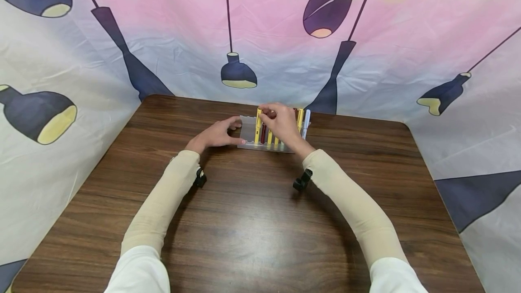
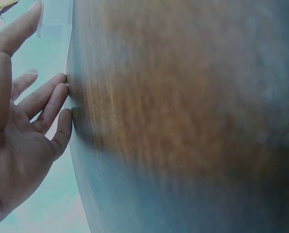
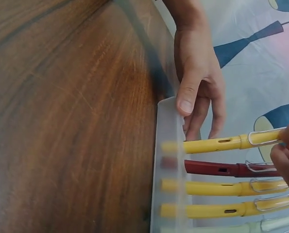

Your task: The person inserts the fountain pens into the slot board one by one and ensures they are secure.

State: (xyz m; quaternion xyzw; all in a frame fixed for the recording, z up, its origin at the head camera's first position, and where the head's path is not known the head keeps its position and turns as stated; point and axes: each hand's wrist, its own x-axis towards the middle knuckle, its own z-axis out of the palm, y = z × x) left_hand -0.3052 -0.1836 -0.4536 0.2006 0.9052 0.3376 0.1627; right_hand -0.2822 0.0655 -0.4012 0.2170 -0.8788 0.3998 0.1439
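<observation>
A clear plastic pen rack (image 1: 248,125) stands near the table's back edge, holding a row of upright pens. My right hand (image 1: 283,125) pinches the top of the leftmost yellow pen (image 3: 212,145), whose lower end sits in the rack. Beside it stand a dark red pen (image 3: 207,168), more yellow pens (image 3: 212,187) and a pale green pen (image 3: 241,225). A pale blue pen (image 1: 306,123) is at the right end; my right hand hides part of the row. My left hand (image 1: 215,134) rests at the rack's left end, thumb at its front corner, fingers loosely extended, fingertips on the tabletop.
The brown wooden table (image 1: 252,220) extends toward me and to both sides. Right behind its back edge hangs a cloth backdrop (image 1: 195,71) printed with lamps. A small black wrist camera (image 1: 302,180) sits at my right wrist, another (image 1: 200,178) at my left.
</observation>
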